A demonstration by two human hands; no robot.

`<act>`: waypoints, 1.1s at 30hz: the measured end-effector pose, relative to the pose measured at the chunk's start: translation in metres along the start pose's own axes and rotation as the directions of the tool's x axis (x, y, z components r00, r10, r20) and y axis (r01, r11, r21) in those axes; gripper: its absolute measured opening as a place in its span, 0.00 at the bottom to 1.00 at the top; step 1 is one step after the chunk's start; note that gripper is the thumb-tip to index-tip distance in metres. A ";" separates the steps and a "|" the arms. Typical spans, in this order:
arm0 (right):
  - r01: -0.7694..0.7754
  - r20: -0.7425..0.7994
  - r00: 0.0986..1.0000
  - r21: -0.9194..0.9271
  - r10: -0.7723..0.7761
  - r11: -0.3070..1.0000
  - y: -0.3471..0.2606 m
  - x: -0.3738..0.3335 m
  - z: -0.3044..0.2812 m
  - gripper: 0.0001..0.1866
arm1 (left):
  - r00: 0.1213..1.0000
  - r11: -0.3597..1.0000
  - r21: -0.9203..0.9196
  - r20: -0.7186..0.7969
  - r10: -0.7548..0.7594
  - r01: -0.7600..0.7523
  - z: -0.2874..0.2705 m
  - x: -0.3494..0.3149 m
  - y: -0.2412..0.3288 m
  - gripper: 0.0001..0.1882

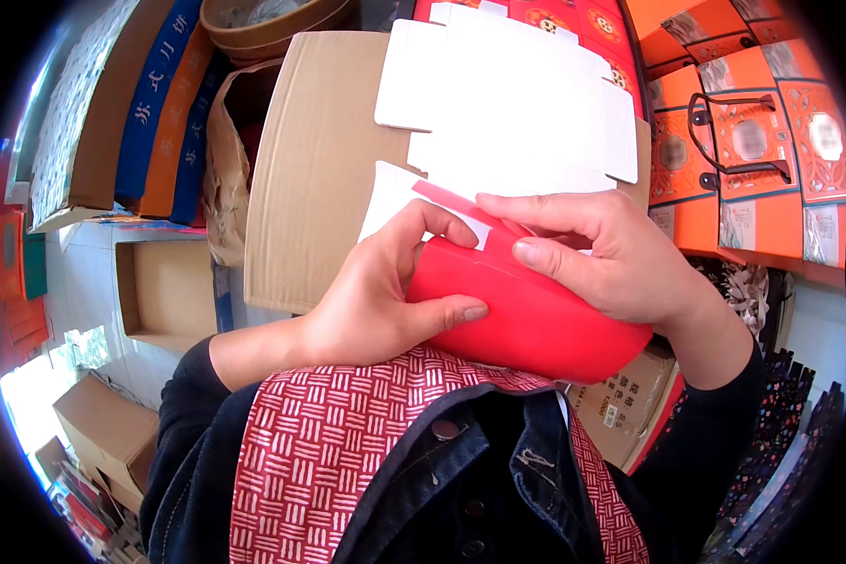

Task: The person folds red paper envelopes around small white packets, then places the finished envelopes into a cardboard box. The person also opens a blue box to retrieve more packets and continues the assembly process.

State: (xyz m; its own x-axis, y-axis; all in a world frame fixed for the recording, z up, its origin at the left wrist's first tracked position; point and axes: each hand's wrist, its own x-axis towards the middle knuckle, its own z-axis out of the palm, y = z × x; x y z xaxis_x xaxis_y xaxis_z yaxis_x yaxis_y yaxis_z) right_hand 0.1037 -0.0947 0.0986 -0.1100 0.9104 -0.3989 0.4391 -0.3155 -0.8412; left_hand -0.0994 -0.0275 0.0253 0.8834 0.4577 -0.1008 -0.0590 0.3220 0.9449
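Note:
Between my two hands is a red paper box (526, 315), its glossy outer face toward me and some white inner side showing at its top edge. My left hand (385, 282) grips its left end, thumb across the red face and fingers bent over the upper edge. On the right, my right hand (611, 254) holds the upper edge, thumb on the red face and forefinger along a narrow red flap (446, 197). Just beyond lies a white die-cut box blank (517, 103), flat, partly hidden by my hands.
The blank rests on a brown cardboard carton (320, 169). Orange gift boxes (752, 141) with a dark handle stand stacked at right, red patterned packages (606, 28) behind. At left are blue and orange boxes (150, 122), a round tub (263, 28) and a shallow cardboard tray (122, 291).

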 end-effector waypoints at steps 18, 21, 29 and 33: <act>0.172 -0.116 0.972 -0.233 -0.203 0.957 -0.003 -0.002 0.016 0.16 | 0.974 0.975 -0.140 -0.123 -0.190 0.172 -0.002 -0.005 0.000 0.14; 0.222 -0.121 0.958 -0.256 -0.259 0.941 0.003 -0.001 0.024 0.15 | 0.977 0.979 -0.123 -0.120 -0.179 0.165 -0.003 -0.006 -0.003 0.15; 0.116 -0.135 0.981 -0.181 -0.142 0.977 -0.010 -0.005 0.018 0.16 | 0.991 0.988 -0.133 -0.099 -0.087 0.073 -0.002 -0.008 -0.001 0.16; 0.039 -0.152 0.987 -0.133 -0.059 0.990 -0.011 -0.001 0.019 0.16 | 0.993 0.990 -0.117 -0.080 -0.086 0.077 -0.002 -0.009 -0.001 0.17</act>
State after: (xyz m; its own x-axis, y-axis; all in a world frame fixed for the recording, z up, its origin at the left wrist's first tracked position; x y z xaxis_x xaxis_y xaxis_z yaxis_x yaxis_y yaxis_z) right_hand 0.0824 -0.0972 0.1012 0.0014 0.9575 -0.2884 0.5494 -0.2417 -0.7998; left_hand -0.1083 -0.0297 0.0249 0.8451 0.4932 -0.2065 -0.0450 0.4505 0.8917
